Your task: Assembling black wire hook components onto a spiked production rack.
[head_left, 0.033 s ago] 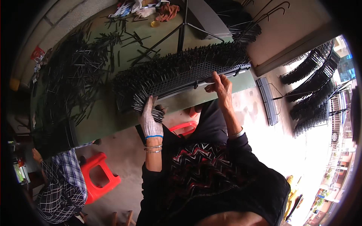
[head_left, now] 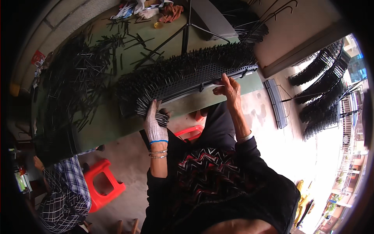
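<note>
A long perforated black rack (head_left: pixel 187 81) lies across the green table, its far side crowded with upright thin black sticks (head_left: pixel 167 64). My left hand (head_left: pixel 156 123), in a white knit glove with a blue cuff, is closed around a bundle of black sticks (head_left: pixel 145 106) beside the rack's left end. My bare right hand (head_left: pixel 230 91) is at the rack's near edge, right of the middle. Its fingers are curled and drawn together, and whatever they may hold is too small to make out.
Loose black sticks (head_left: pixel 83 66) are heaped on the table's left side (head_left: pixel 107 126). A metal stand (head_left: pixel 188 25) rises behind the rack. Cloths (head_left: pixel 146 11) lie at the far edge. Filled racks (head_left: pixel 319 93) hang at right. Another person (head_left: pixel 70 187) sits near a red stool (head_left: pixel 102 183) at lower left.
</note>
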A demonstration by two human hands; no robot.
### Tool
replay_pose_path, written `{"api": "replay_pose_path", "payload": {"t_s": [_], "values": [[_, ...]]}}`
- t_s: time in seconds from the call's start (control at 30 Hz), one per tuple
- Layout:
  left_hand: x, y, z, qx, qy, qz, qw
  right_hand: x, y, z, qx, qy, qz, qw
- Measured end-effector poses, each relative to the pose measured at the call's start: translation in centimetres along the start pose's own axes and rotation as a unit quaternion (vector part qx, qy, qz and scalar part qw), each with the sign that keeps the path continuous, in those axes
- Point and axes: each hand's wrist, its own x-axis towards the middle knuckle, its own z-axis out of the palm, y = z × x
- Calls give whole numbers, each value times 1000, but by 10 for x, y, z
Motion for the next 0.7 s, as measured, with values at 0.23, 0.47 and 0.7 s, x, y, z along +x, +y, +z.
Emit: {"api": "replay_pose_path", "payload": {"t_s": [0.23, 0.47, 0.7], "values": [[10, -2, -2, -36, -19, -18, 999, 35, 22, -15, 167, 12, 74, 983], [22, 2, -9, -39, -42, -31, 998, 43, 33, -5, 190, 29, 28, 981], [33, 25, -21, 5, -39, 1, 999, 20, 32, 13, 186, 9, 15, 982]]}}
